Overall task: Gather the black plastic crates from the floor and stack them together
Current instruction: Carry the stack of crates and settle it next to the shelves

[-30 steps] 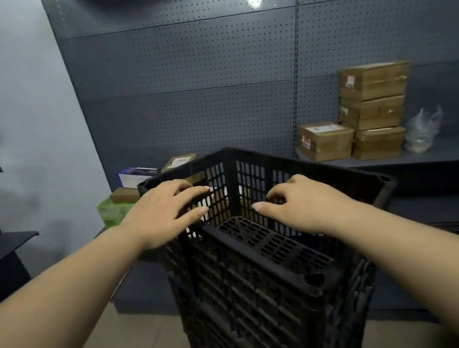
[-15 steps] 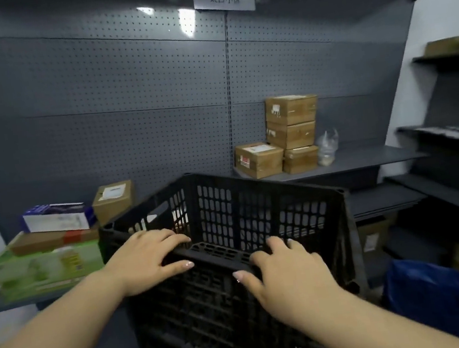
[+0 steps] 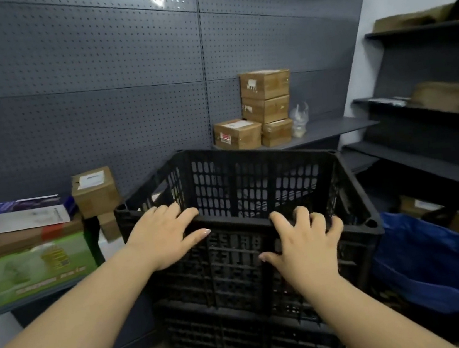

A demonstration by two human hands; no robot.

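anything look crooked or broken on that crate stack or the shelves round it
Nothing stands out. The top black slotted plastic crate looks squarely seated on the crates below, with the left hand and right hand on its near rim. The brown cardboard boxes on the grey shelf are stacked upright.

Matt black plastic crate (image 3: 253, 188)

Both bare forearms are extended forward, palms turned down. The left hand (image 3: 162, 235) is laid flat with fingers (image 3: 182, 212) spread forward; the right hand (image 3: 304, 244) is arched, its fingers (image 3: 317, 219) curled downward.
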